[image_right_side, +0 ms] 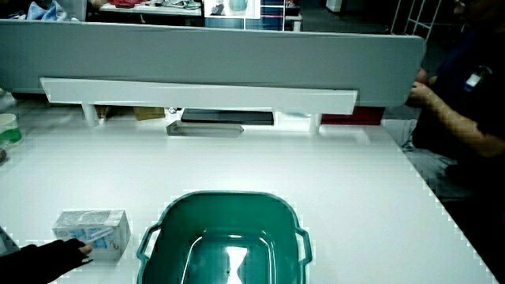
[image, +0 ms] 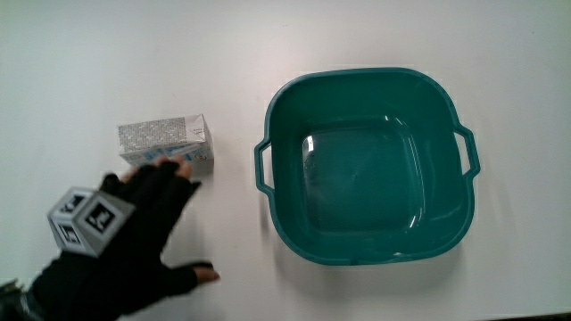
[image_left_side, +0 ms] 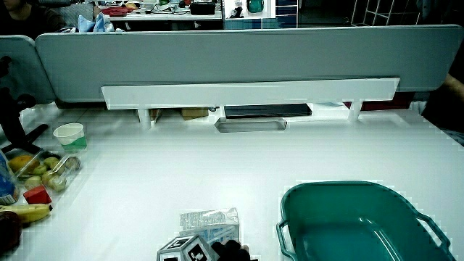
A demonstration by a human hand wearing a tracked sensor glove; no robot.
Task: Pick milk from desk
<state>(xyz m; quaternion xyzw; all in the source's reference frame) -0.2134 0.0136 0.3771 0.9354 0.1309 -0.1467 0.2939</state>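
Your milk carton (image: 167, 146) lies flat on the white table (image: 107, 62), just beside the green basin (image: 368, 167) with a strip of bare table between them. Your hand (image: 134, 236) sits at the carton's person-side edge, fingertips (image: 165, 168) touching it, fingers spread and not wrapped round it, thumb out to the side; in a side view the fingertips (image_right_side: 83, 248) meet the carton's (image_right_side: 93, 231) near face. So: reach done, grasp not yet made, lift all still to do. The carton looks unlifted, resting on the table. The basin's handle (image: 262, 167) is the nearest obstacle, so lift straight up. Plenty of open table farther from you; fruit and a cup (image_left_side: 69, 135) sit well apart.
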